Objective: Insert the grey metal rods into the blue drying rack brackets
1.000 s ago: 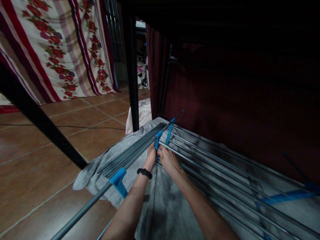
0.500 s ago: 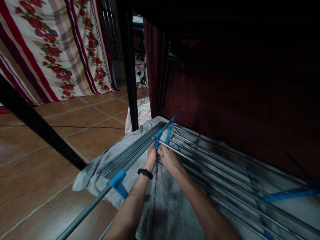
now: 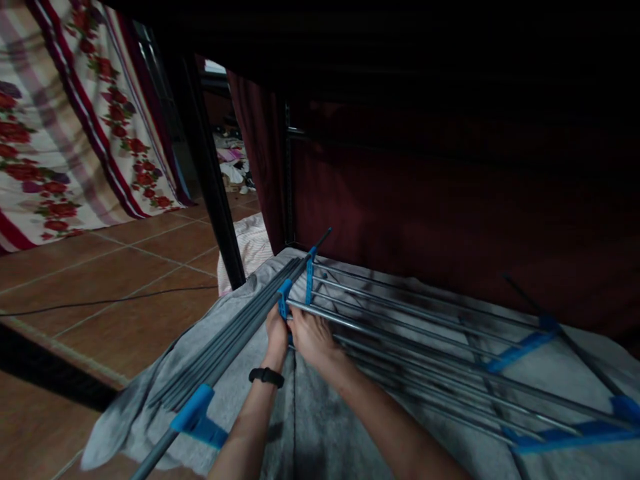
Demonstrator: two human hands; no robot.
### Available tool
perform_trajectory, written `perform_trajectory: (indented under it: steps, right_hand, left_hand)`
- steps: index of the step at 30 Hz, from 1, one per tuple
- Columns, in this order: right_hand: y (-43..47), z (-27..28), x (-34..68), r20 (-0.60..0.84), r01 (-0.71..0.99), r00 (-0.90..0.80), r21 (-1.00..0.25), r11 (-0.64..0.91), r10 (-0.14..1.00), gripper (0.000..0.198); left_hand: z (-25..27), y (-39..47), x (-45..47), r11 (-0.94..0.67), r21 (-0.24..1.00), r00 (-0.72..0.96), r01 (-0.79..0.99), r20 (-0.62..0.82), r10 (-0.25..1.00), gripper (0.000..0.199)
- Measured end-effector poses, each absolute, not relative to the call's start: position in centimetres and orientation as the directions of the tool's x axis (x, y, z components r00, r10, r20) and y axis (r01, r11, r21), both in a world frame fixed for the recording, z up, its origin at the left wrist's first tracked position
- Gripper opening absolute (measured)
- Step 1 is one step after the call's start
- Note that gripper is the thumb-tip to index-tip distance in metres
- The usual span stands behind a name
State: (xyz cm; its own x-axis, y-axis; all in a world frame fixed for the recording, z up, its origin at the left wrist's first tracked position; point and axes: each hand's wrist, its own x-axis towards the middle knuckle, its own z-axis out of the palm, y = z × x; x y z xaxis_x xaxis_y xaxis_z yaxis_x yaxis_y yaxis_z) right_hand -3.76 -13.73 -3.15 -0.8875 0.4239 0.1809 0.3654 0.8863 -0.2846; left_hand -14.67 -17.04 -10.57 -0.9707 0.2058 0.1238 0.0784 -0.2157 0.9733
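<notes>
My left hand (image 3: 277, 332), with a black band on the wrist, is closed around a blue plastic bracket (image 3: 283, 297) on a long grey pole (image 3: 240, 348). Close beside it my right hand (image 3: 313, 335) is closed on the end of a metal rod (image 3: 350, 321) where it meets the bracket; its fingertips are partly hidden. The rod belongs to a drying rack whose parallel bars run off to the right into blue end pieces (image 3: 575, 437). Another blue bracket (image 3: 195, 413) sits lower on the pole.
A grey blanket (image 3: 340, 433) lies under the rack. Several loose grey rods (image 3: 220, 337) rest along the pole's left side. Black frame posts (image 3: 213, 160) stand at the left, and a dark red curtain (image 3: 425, 220) hangs behind. A cable (image 3: 115, 298) crosses the tiled floor (image 3: 110, 267).
My view has turned to the right, so the scene sits further left and more of the rack's right end shows. Both hands stay at the same bracket.
</notes>
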Motion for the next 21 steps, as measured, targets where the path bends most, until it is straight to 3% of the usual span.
perform_trajectory:
  steps: [6,12,17,21]
  right_hand:
    - [-15.3,-4.2,-1.5,0.389,0.31,-0.851,-0.171,0.935,0.353,0.037]
    - [-15.1,-3.9,3.3,0.575,0.163,-0.803,-0.042,0.986,0.157,0.04]
    - [-12.3,-1.3,4.4,0.586,0.329,-0.763,-0.012,0.944,0.273,0.036]
    - [-10.9,-0.4,4.1,0.459,0.383,-0.816,-0.025,0.923,0.351,0.031]
  left_hand:
    - [-9.1,-17.7,-13.8,-0.227,0.971,-0.968,0.076,0.127,0.217,0.029]
    - [-8.3,-18.2,-13.0,-0.249,0.967,-0.963,0.052,0.115,0.243,0.038]
    - [-6.7,-17.6,-13.3,-0.36,0.933,-0.984,-0.021,0.045,0.173,0.052]
    - [-5.2,-17.3,-13.5,-0.332,0.941,-0.958,-0.068,0.032,0.286,0.059]
